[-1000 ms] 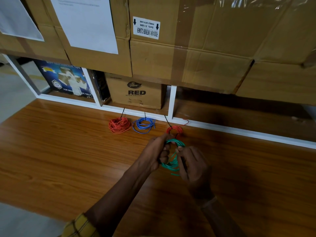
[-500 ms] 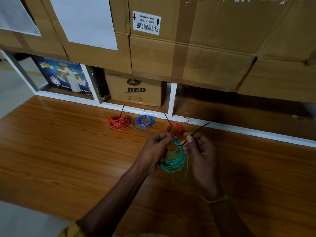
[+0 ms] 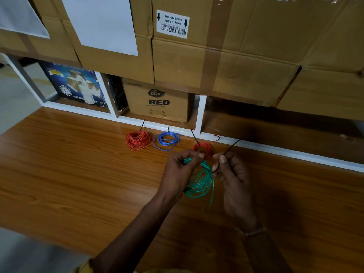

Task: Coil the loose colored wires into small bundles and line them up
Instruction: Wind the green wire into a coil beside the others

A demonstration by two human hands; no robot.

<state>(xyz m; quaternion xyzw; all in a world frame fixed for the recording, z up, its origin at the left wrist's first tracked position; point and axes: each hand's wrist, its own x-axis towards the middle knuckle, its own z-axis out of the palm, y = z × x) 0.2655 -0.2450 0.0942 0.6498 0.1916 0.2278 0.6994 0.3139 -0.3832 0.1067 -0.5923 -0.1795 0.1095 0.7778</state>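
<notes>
Head camera looks down on a wooden tabletop [image 3: 82, 174] where both hands work on a green wire coil [image 3: 200, 184] held just above the surface. Left hand [image 3: 181, 170] grips the coil's upper edge with curled fingers. Right hand [image 3: 230, 172] pinches a thin black tie [image 3: 229, 149], whose free end points up and away toward the white shelf frame [image 3: 202, 113]. Along the far edge lie three finished bundles in a row: an orange bundle [image 3: 137, 139], a blue bundle [image 3: 167, 140] just beside it, and a red bundle [image 3: 202, 148] near the fingertips. Cardboard boxes [image 3: 246, 56] are stacked behind.
</notes>
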